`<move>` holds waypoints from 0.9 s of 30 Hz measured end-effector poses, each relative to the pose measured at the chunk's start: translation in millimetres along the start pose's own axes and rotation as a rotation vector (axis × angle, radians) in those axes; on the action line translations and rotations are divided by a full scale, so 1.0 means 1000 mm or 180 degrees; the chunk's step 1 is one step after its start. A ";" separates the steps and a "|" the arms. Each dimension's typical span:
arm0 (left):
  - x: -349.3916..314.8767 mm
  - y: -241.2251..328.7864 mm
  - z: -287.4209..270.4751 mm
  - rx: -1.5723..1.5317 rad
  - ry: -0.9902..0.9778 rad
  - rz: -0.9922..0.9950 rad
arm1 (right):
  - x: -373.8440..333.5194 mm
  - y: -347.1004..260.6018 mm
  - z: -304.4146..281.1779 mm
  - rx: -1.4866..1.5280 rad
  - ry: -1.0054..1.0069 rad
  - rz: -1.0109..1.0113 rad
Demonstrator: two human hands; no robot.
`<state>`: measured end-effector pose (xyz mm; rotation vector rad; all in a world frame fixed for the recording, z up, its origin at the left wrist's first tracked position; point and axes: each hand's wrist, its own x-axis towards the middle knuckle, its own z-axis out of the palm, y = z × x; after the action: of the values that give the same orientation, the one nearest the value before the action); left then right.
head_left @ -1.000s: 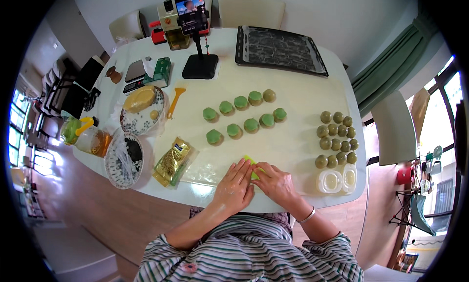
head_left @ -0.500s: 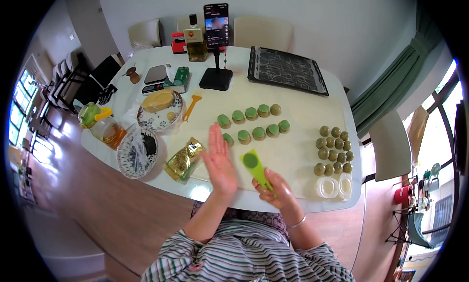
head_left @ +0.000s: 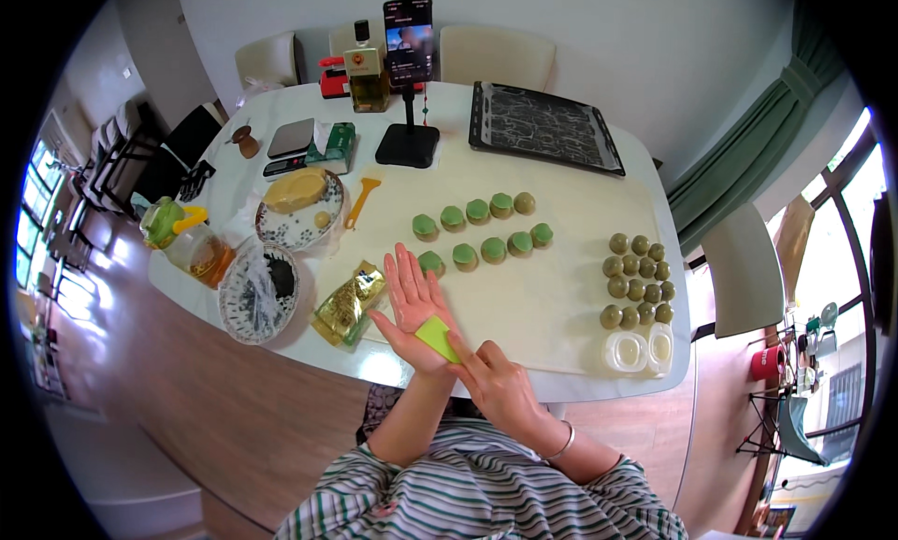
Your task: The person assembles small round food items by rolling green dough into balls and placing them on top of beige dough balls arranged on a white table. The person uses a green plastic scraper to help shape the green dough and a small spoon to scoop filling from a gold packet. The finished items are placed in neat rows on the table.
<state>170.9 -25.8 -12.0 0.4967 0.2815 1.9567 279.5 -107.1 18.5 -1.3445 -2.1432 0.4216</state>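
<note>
My left hand [head_left: 412, 301] lies palm up with its fingers stretched out, in front of the cream mat. Gripped in my right hand [head_left: 500, 387] is a lime-green flat scraper [head_left: 436, 340], its blade laid against my left palm. Whatever is under the blade is hidden. Just beyond my left fingers, two rows of brownish-green balls carry green dough discs [head_left: 465, 255] on top. One bare ball [head_left: 525, 203] ends the far row. A gold pouch [head_left: 348, 303] lies left of my left hand.
Several olive balls [head_left: 636, 267] and two clear containers [head_left: 625, 351] sit at right. A black baking tray [head_left: 547, 128] and a phone on a stand [head_left: 409, 44] stand behind. Plates of dough [head_left: 296, 191] and dark filling [head_left: 282, 276], plus a tea jug [head_left: 198, 250], are at left.
My right hand has moved left and turned the scraper over onto my left palm. The dark green disc seen on the blade before is now out of sight.
</note>
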 end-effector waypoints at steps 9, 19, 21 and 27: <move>0.016 0.006 -0.018 -0.0268 0.0107 0.0035 | -0.009 0.004 0.015 -0.0422 -0.0046 -0.0202; 0.039 0.026 -0.016 -0.2054 -0.0112 -0.1082 | -0.014 0.063 -0.007 -0.0530 0.0351 0.0121; 0.035 0.026 -0.006 -0.2039 -0.0323 -0.1413 | -0.013 0.086 -0.006 -0.0903 0.0449 0.0089; 0.018 0.016 0.012 -0.1275 -0.0776 -0.2381 | 0.001 0.083 -0.027 -0.0448 0.1055 -0.0347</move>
<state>157.3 -16.8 9.1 0.2974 -0.0827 1.1650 354.6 -70.0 -4.7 -1.2640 -1.9832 0.0016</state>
